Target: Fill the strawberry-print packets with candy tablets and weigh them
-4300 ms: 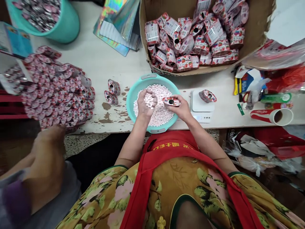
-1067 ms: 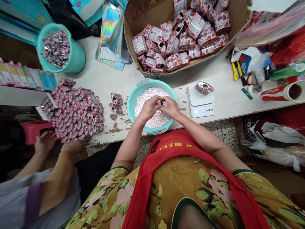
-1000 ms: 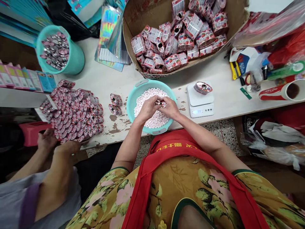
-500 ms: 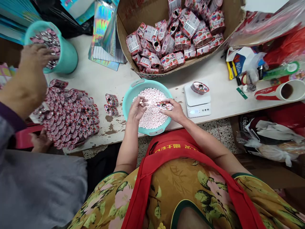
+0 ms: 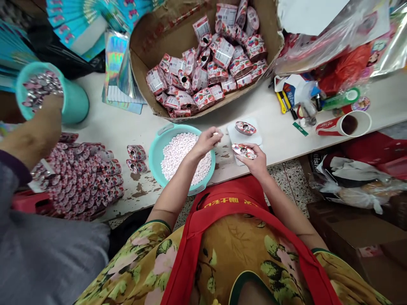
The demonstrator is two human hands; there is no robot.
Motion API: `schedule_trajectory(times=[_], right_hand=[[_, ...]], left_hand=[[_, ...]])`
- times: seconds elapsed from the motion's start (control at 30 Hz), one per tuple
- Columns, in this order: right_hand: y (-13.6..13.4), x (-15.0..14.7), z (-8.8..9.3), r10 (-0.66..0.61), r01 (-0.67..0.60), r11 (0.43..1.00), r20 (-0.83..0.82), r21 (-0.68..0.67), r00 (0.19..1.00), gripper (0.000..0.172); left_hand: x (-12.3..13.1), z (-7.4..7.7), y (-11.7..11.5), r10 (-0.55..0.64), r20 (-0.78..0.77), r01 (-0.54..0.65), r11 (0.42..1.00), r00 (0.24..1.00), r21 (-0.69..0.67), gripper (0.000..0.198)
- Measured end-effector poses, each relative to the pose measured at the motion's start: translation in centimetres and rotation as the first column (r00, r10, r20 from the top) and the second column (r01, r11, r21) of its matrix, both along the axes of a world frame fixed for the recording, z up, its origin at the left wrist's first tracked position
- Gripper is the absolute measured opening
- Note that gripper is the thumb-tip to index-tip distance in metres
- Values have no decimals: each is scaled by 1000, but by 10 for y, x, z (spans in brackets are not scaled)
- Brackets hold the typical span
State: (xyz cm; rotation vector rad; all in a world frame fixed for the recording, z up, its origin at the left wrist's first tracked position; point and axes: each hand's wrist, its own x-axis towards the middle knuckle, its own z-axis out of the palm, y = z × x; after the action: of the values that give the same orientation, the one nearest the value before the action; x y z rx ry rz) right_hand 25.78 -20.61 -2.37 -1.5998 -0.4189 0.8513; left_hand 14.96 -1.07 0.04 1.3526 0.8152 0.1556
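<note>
My left hand [image 5: 208, 142] is closed on small pale candies, just past the right rim of the teal basin [image 5: 154, 159]. Many pale pink candies [image 5: 178, 154] lie in that basin. My right hand [image 5: 256, 161] grips a red-and-white oval container [image 5: 244, 151] with a round hole, over the near part of the white scale [image 5: 233, 133]. A similar container [image 5: 245, 128] rests on the scale's plate. The scale's display is hidden behind my right hand and its container.
A cardboard box [image 5: 143, 51] of containers stands behind. At left, another person's hand [image 5: 47, 116] reaches into a teal bucket [image 5: 74, 101] beside stacked containers [image 5: 79, 178]. A paper cup [image 5: 330, 126], cutters [image 5: 284, 101] and plastic bags lie right.
Both my hands have moved right from over the basin, the right one with its container to the scale. The camera view has shifted. The other person's hand has gone deeper into the bucket.
</note>
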Motion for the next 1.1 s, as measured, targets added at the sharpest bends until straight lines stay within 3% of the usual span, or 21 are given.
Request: schedule_trajectory(times=[0.07, 0.13, 0.2, 0.3, 0.4, 0.5, 0.6, 0.67, 0.73, 0.8, 0.9, 1.1], right_hand=[[-10, 10, -3, -53, 53, 999, -4, -9, 999, 49], [-21, 19, -6, -105, 105, 994, -10, -15, 994, 48], [-32, 27, -10, -153, 153, 988, -9, -21, 988, 47], [-47, 38, -18, -214, 213, 976, 0, -34, 977, 47], [-56, 46, -25, -253, 253, 966, 12, -47, 967, 47], [-60, 52, -28, -281, 281, 958, 21, -54, 960, 48], [-61, 55, -28, -308, 309, 950, 15, -44, 951, 47], [-62, 57, -27, -340, 341, 940, 21, -31, 940, 47], [-62, 58, -26, -369, 370, 929, 39, -22, 929, 47], [-63, 59, -25, -381, 382, 924, 54, -16, 923, 48], [-64, 56, -24, -372, 373, 928, 54, -3, 926, 48], [-61, 44, -25, -385, 385, 923, 27, -11, 923, 48]], left_hand=[[35, -8, -3, -164, -62, 173, 964, 985, 200, 7], [67, -17, -7, -257, -166, 304, 864, 952, 401, 4], [90, -27, -11, -279, -277, 389, 746, 919, 541, 8], [109, -36, -17, -303, -371, 477, 619, 878, 624, 19], [113, -41, -20, -326, -378, 499, 577, 866, 647, 25], [114, -42, -18, -284, -351, 450, 632, 892, 631, 21], [113, -40, -13, -212, -236, 310, 780, 948, 544, 15], [108, -36, -8, -140, -109, 170, 921, 984, 351, 10], [97, -31, -2, -4, -6, 5, 997, 1000, 80, 15], [80, -25, 5, 145, 27, -140, 983, 989, -119, 22], [51, -21, 10, 205, -10, -203, 964, 979, -174, 27], [19, -25, 4, -49, -228, 55, 998, 972, 17, 4]])
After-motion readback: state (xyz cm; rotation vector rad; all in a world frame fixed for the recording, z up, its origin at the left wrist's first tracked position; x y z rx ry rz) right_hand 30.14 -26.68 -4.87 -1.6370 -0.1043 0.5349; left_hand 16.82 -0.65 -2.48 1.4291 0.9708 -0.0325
